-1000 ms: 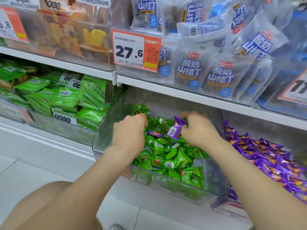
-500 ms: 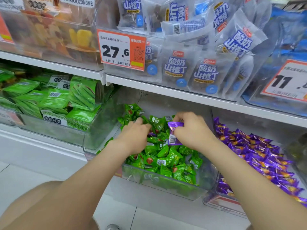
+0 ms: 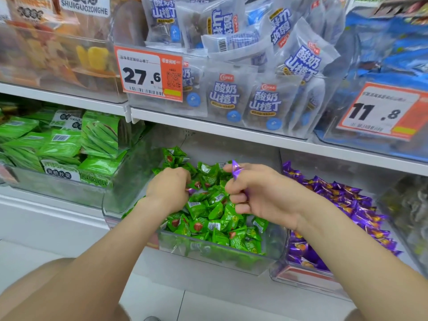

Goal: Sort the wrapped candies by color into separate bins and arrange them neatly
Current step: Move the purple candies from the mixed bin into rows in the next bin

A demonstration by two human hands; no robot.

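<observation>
Both hands reach into the clear middle bin on the lower shelf. Our left hand sits knuckles-up at nine o'clock of the heap, fingers curled down among the wrappers. A scrap of purple wrapper shows just under its fingertips, and we cannot tell whether it grips anything. Our right hand, at three o'clock of the heap, has its fingers curled round a purple candy, whose twisted end pokes up past the index finger.

Across the view runs a white shelf board. Above it, at twelve o'clock, we see pale packs with blue lettering. At nine o'clock lie flat green packets in their own tray. The right-hand bin, touching the middle bin at its three o'clock side, holds purple candies. Green candies fill the middle bin beneath our hands. Two orange price tags hang on the upper bins: the 27.6 tag at eleven o'clock and the 11.8 tag at two o'clock.
</observation>
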